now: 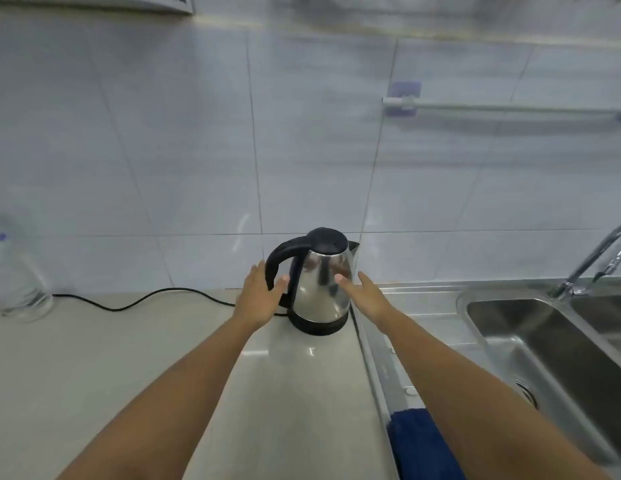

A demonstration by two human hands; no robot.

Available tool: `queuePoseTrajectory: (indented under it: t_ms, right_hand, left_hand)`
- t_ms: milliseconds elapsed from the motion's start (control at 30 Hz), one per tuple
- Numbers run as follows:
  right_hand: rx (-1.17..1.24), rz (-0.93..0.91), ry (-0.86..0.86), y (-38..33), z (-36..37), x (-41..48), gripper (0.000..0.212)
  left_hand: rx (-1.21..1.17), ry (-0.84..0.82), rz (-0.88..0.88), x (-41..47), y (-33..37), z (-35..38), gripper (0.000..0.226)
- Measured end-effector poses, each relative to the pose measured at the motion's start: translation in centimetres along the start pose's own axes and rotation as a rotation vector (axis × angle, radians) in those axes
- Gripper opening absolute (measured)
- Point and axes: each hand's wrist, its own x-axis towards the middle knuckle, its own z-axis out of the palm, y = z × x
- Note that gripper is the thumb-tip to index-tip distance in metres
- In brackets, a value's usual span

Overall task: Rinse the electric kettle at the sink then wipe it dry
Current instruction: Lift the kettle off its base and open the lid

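I see both forearms stretched forward over the pale countertop (pixel 129 358), bare and nearly straight. The left hand (pixel 259 299) is spread, fingers loose, its thumb by the black handle (pixel 276 263) of the kettle (pixel 319 289); it sits at the handle but has not closed round it, and I cannot tell whether the fingers touch it. The right hand (pixel 366 296) is flat and spread too, palm turned toward the kettle's steel side, just beside it, gripping nothing.

I count one kettle, one blue cloth (pixel 423 445), one faucet (pixel 593 261), one wall rail (pixel 510 107) and one clear bottle (pixel 18 275). The sink (pixel 503 327) shows two basins, the right one cut by the frame edge.

The kettle stands upright on its black base (pixel 317 325) at the back of the countertop, close to the tiled wall (pixel 163 150) and just left of the sink's steel drainboard. Its body is polished steel, wider at the bottom, mirroring both hands. The lid (pixel 328 240) is black and domed, shut, with a small spout to its right. A black cord (pixel 146 299) runs leftward from the base along the countertop toward the bottle. The blue cloth lies on the sink's near edge, partly under my right forearm.
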Motion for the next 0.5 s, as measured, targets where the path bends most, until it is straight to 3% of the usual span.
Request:
queuePoseTrajectory:
  t_ms: [133, 233, 300, 500]
  right_hand:
    - [0.120, -0.034, 0.041, 0.2, 0.9, 1.5, 0.080]
    - [0.182, -0.052, 0.078, 0.4, 1.6, 2.4, 0.079]
    - [0.210, -0.030, 0.068, 0.8, 1.9, 3.3, 0.084]
    - [0.268, -0.090, 0.086, 1.4, 3.0, 4.3, 0.066]
  left_hand:
    - [-0.281, 0.008, -0.055, 1.8, -0.1, 0.7, 0.055]
    - [-0.425, -0.019, -0.137, 3.2, -0.5, 1.4, 0.059]
    - [-0.469, -0.016, -0.172, 3.9, -1.1, 2.1, 0.060]
    - [-0.533, 0.046, -0.228, 5.0, -1.9, 2.9, 0.055]
